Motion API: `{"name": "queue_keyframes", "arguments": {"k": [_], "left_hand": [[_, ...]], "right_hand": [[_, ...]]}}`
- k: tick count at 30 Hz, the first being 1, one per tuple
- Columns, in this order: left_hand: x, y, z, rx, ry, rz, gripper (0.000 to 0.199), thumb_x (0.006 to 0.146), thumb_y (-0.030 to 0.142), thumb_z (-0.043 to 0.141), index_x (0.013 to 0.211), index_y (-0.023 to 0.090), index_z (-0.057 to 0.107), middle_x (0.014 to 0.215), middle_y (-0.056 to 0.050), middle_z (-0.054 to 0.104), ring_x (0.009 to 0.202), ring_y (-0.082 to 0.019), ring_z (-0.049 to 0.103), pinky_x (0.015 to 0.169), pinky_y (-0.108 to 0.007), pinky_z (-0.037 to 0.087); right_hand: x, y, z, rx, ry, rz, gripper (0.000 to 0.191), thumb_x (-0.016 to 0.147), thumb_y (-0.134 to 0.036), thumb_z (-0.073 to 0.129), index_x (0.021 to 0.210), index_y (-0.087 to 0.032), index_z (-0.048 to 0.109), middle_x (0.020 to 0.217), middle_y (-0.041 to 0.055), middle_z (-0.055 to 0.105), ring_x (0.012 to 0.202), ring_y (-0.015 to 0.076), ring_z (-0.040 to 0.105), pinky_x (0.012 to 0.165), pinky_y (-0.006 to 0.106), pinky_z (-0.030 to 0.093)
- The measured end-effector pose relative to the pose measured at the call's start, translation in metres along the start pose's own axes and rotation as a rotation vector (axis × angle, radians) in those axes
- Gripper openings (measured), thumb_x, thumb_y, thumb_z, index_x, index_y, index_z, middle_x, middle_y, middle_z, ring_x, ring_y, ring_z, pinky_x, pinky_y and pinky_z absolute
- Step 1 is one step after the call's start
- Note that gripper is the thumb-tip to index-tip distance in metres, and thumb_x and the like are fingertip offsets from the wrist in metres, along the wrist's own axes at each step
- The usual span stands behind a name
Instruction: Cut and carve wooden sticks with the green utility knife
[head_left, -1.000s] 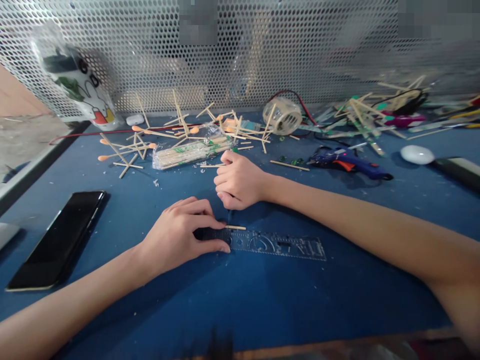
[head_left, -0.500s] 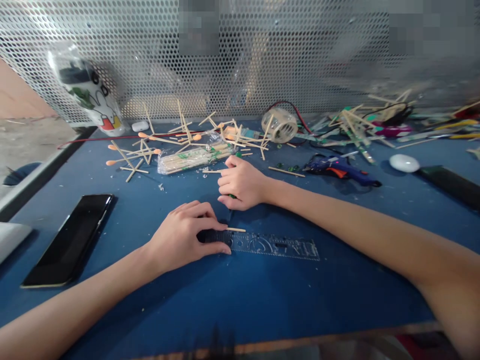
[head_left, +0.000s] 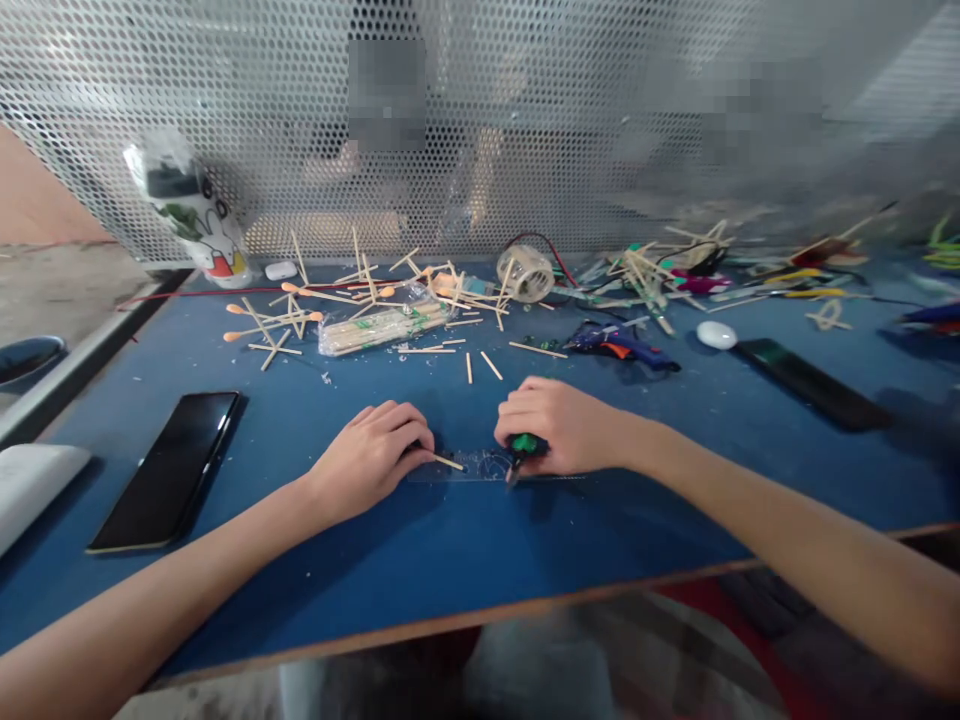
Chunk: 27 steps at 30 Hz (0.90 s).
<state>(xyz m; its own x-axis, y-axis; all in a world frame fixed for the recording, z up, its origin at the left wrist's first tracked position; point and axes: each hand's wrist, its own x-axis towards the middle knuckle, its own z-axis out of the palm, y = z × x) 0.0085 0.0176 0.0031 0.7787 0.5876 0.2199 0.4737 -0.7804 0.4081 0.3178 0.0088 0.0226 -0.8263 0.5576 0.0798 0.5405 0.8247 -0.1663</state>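
My left hand [head_left: 375,455] is closed, pinching a short thin wooden stick [head_left: 448,461] whose free end points right over a clear plastic ruler [head_left: 474,470]. The ruler lies flat on the blue table, its right part behind my other hand. My right hand [head_left: 555,425] is wrapped around a hand tool with green and black handles [head_left: 527,443]. The tool's dark tip points down over the ruler, apart from the stick; its exact kind is hard to make out. Two cut stick pieces [head_left: 491,365] lie beyond the hands.
A black phone [head_left: 169,470] lies at the left. Behind are a bag of sticks [head_left: 382,328], stick frames with orange-tipped ends [head_left: 274,320], a clear plastic cup [head_left: 526,275] and a blue glue gun [head_left: 622,345]. A bottle [head_left: 199,215] stands by the perforated metal panel [head_left: 285,130].
My right hand has moved right and nearer with the tool, now above the ruler. My left hand keeps the stick, which now slants. Stick pieces show where the right hand was.
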Motion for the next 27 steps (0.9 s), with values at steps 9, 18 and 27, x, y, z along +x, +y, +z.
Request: {"name": "queue_keyframes", "arguments": {"k": [9, 18, 27], "left_hand": [[-0.01, -0.005, -0.014, -0.109, 0.024, 0.166, 0.024, 0.107, 0.032, 0.046, 0.104, 0.017, 0.064, 0.1, -0.007, 0.07, 0.088, -0.016, 0.067, 0.081, -0.029, 0.055], [-0.011, -0.001, -0.015, -0.272, -0.154, 0.21, 0.026, 0.109, 0.025, 0.043, 0.121, 0.021, 0.065, 0.113, -0.004, 0.072, 0.1, -0.015, 0.071, 0.089, -0.023, 0.055], [-0.008, 0.004, -0.019, -0.262, -0.211, 0.186, 0.024, 0.107, 0.018, 0.042, 0.11, 0.019, 0.066, 0.111, -0.008, 0.066, 0.102, -0.018, 0.064, 0.093, -0.028, 0.052]], "right_hand": [[-0.047, -0.005, 0.002, -0.053, 0.101, 0.298, 0.017, 0.088, -0.041, 0.064, 0.086, -0.024, 0.065, 0.086, 0.0003, 0.073, 0.079, 0.0178, 0.064, 0.083, 0.036, 0.042], [-0.093, 0.05, -0.013, -0.109, 0.135, 0.51, 0.036, 0.091, -0.058, 0.059, 0.083, -0.023, 0.06, 0.079, 0.0033, 0.068, 0.071, 0.0198, 0.058, 0.07, 0.033, 0.039], [0.006, -0.005, -0.02, -0.098, 0.255, -0.046, 0.025, 0.098, -0.048, 0.057, 0.099, -0.023, 0.056, 0.083, -0.0004, 0.066, 0.069, 0.0127, 0.059, 0.065, 0.027, 0.039]]}}
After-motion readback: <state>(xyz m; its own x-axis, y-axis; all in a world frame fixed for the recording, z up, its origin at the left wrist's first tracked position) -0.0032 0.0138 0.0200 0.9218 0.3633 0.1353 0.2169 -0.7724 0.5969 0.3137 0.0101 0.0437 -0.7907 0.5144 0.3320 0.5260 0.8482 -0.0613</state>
